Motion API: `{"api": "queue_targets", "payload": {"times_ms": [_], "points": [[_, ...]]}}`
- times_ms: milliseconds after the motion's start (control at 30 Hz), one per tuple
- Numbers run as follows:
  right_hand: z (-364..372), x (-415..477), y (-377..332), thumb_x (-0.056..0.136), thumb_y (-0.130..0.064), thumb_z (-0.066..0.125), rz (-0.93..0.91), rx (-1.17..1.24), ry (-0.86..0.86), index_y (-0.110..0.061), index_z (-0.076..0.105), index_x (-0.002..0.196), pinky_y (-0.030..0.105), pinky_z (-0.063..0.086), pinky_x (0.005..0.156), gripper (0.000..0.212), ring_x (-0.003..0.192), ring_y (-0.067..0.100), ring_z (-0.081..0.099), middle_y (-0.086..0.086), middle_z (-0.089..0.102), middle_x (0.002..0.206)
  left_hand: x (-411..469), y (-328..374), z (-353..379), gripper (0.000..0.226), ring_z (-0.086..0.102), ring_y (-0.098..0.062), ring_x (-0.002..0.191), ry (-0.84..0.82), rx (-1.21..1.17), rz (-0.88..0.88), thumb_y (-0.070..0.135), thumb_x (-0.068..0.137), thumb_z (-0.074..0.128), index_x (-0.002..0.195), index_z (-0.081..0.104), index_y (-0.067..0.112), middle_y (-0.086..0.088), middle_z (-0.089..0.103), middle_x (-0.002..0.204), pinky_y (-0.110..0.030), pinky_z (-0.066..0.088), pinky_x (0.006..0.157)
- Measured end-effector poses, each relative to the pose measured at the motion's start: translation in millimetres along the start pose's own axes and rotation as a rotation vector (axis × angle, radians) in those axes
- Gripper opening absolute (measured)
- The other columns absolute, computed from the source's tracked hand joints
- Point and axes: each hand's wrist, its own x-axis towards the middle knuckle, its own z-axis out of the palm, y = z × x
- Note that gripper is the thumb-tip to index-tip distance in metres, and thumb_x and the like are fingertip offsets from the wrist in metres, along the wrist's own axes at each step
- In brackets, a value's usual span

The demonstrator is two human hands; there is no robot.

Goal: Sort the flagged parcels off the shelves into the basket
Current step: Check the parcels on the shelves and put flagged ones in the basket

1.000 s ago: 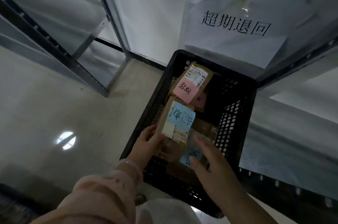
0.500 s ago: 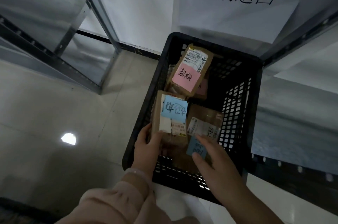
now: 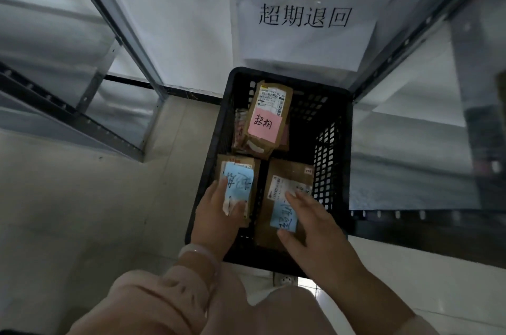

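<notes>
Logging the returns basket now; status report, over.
Left grip holds left parcel. Right grip flat on right parcel. Both in basket, pink-note parcel behind. Nothing in the way.

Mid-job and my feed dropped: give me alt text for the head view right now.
Two bare hands reach into a black basket on the floor: the left hand holds the left blue-note parcel, and the right hand rests on the right blue-note parcel. A pink-note parcel lies at the far end, below a paper sign on the wall.
</notes>
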Motion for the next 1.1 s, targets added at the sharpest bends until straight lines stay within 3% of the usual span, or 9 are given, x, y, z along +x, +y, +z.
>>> {"api": "queue_targets", "payload": {"times_ms": [100, 200, 333, 400, 533, 633, 833, 1100], "points": [[-21, -31, -16, 0.089, -0.053, 0.052, -0.043, -0.116, 0.112, -0.038, 0.019, 0.149, 0.029, 0.009, 0.118, 0.07, 0.144, 0.007, 0.006, -0.013, 0.013, 0.158, -33, 37, -23, 0.063, 0.036, -0.022, 0.135, 0.022, 0.204, 0.198, 0.037, 0.091, 0.059, 0.148, 0.034, 0.024, -0.004, 0.034, 0.152, -0.044, 0.04, 0.109], [-49, -76, -30, 0.088, -0.054, 0.053, -0.046, -0.204, 0.231, -0.031, 0.025, 0.149, 0.03, 0.005, 0.117, 0.072, 0.146, 0.012, 0.01, -0.006, 0.02, 0.158, -73, 85, -45, 0.061, 0.039, -0.026, 0.135, 0.057, 0.35, 0.474, 0.043, 0.088, 0.059, 0.144, 0.043, 0.024, -0.006, 0.041, 0.15, -0.044, 0.037, 0.11], [-93, -152, -40, 0.084, -0.046, 0.065, -0.007, -0.194, 0.411, -0.022, 0.039, 0.145, 0.046, 0.028, 0.114, 0.07, 0.142, 0.023, 0.03, 0.003, 0.035, 0.152, -136, 157, -61, 0.057, 0.041, -0.024, 0.135, 0.089, 0.455, 0.82, 0.045, 0.088, 0.056, 0.141, 0.047, 0.026, -0.002, 0.045, 0.148, -0.044, 0.031, 0.113], [-115, -192, -40, 0.085, -0.047, 0.064, 0.002, -0.211, 0.494, -0.024, 0.039, 0.145, 0.046, 0.03, 0.113, 0.069, 0.141, 0.02, 0.031, 0.001, 0.036, 0.152, -168, 192, -63, 0.057, 0.038, -0.022, 0.138, 0.08, 0.492, 0.958, 0.048, 0.089, 0.048, 0.141, 0.046, 0.028, 0.0, 0.044, 0.149, -0.048, 0.031, 0.114], [-162, -267, -29, 0.088, -0.055, 0.052, 0.056, -0.251, 0.676, -0.034, 0.027, 0.148, 0.032, 0.012, 0.117, 0.069, 0.142, 0.005, 0.012, -0.008, 0.024, 0.155, -232, 253, -51, 0.055, 0.037, -0.021, 0.139, 0.064, 0.507, 1.223, 0.047, 0.087, 0.052, 0.139, 0.048, 0.03, 0.001, 0.046, 0.147, -0.049, 0.031, 0.114], [-197, -318, -12, 0.087, -0.061, 0.044, 0.143, -0.256, 0.819, -0.032, 0.026, 0.149, 0.026, 0.003, 0.114, 0.071, 0.143, 0.005, 0.008, -0.007, 0.021, 0.157, -282, 304, -30, 0.057, 0.036, -0.019, 0.138, 0.063, 0.502, 1.41, 0.049, 0.086, 0.051, 0.14, 0.043, 0.032, 0.002, 0.045, 0.147, -0.045, 0.027, 0.116], [-270, -428, 44, 0.085, -0.063, 0.046, 0.278, -0.26, 1.084, -0.033, 0.024, 0.15, 0.037, 0.012, 0.119, 0.074, 0.146, 0.016, 0.014, -0.003, 0.018, 0.159, -380, 413, 40, 0.059, 0.042, -0.025, 0.135, 0.128, 0.445, 1.621, 0.048, 0.083, 0.056, 0.138, 0.048, 0.03, -0.001, 0.048, 0.146, -0.05, 0.034, 0.111], [-354, -598, 158, 0.081, -0.073, 0.028, 0.459, -0.386, 1.234, -0.038, 0.009, 0.151, 0.033, 0.001, 0.119, 0.08, 0.147, 0.01, 0.003, -0.008, 0.012, 0.16, -531, 529, 178, 0.058, 0.041, -0.023, 0.135, 0.153, 0.313, 1.765, 0.053, 0.084, 0.048, 0.138, 0.048, 0.031, 0.0, 0.049, 0.144, -0.049, 0.033, 0.111]]}}
